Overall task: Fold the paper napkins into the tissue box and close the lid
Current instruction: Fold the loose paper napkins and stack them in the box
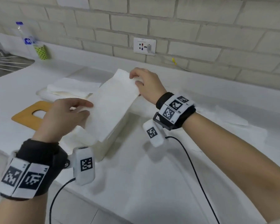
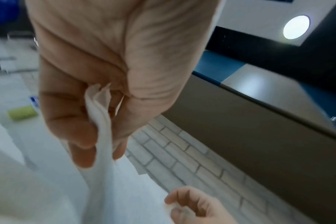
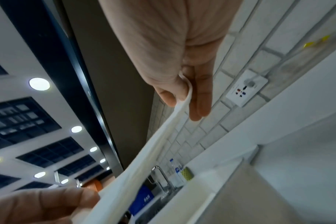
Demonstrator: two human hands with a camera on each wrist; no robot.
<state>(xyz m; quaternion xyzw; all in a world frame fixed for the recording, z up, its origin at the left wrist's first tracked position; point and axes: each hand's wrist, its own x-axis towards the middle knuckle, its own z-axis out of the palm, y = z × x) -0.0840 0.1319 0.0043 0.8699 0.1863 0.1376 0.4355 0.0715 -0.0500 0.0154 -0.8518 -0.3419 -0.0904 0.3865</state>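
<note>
White countertop point(image 1: 152, 167) runs under a pale brick wall with a socket point(image 1: 144, 46); a sink point(image 1: 5, 62), bottle point(image 1: 23, 36) and green cup point(image 1: 41, 51) sit far left. Left hand point(image 1: 66, 115) and right hand point(image 1: 146, 85) each pinch an end of a folded napkin point(image 1: 113, 104) above the white tissue box point(image 1: 113, 139); the wooden lid point(image 1: 31, 114) lies left, near more napkins point(image 1: 71, 88).

Left wrist view: thumb and fingers point(image 2: 67, 121) clamp the napkin's bunched edge.

Right wrist view: thumb and fingers point(image 3: 199, 97) nip the opposite end, paper taut. Uneven pulling could likely tear it, or lowering crooked could catch the box rim.
</note>
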